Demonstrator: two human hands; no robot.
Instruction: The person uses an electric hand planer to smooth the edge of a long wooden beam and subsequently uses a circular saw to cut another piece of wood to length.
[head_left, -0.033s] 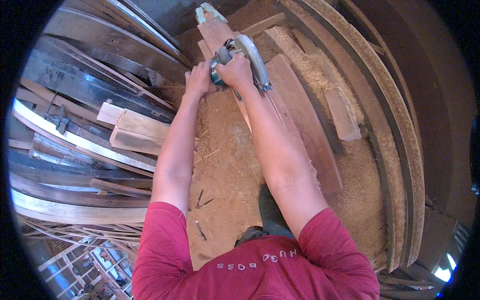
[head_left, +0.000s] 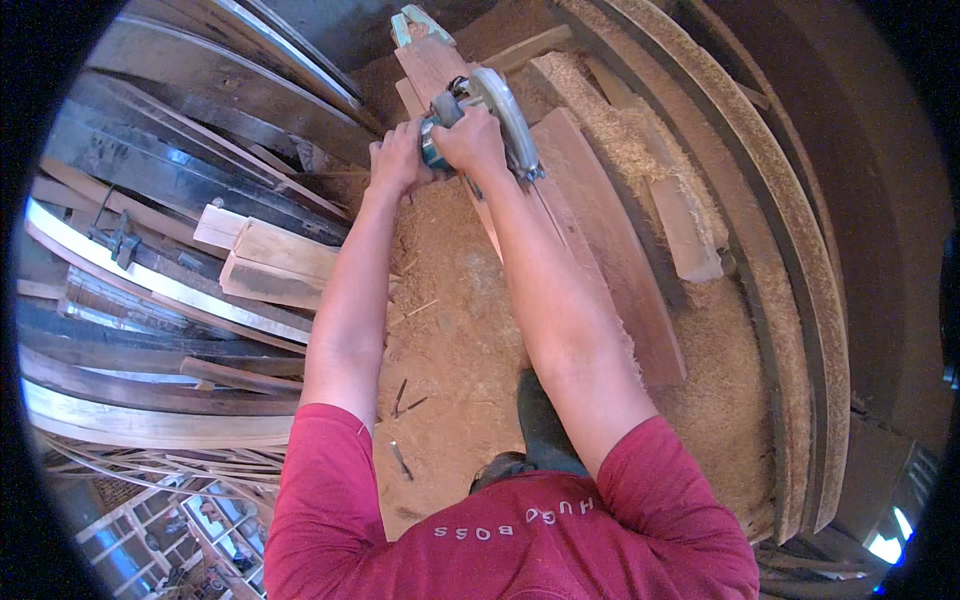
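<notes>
A circular saw [head_left: 505, 115] with a teal motor body and a grey metal guard rests on a long reddish-brown board [head_left: 560, 185]. My right hand [head_left: 474, 143] is closed round its handle. My left hand [head_left: 400, 160] presses against the motor side, fingers bent; part of its grip is hidden behind the saw. A straight line or cut runs along the board from the saw's near end toward me, passing beside my right forearm. At the board's far end stands a pale green piece [head_left: 422, 25]. The blade itself is out of sight.
Sawdust covers the ground [head_left: 450, 320], with small dark sticks [head_left: 402, 400] lying on it. Stacked timber [head_left: 170, 240] fills the left, with a clamp [head_left: 122, 243] on it. Short wooden blocks [head_left: 280, 255] lie near my left forearm. Long curved beams [head_left: 760, 250] border the right.
</notes>
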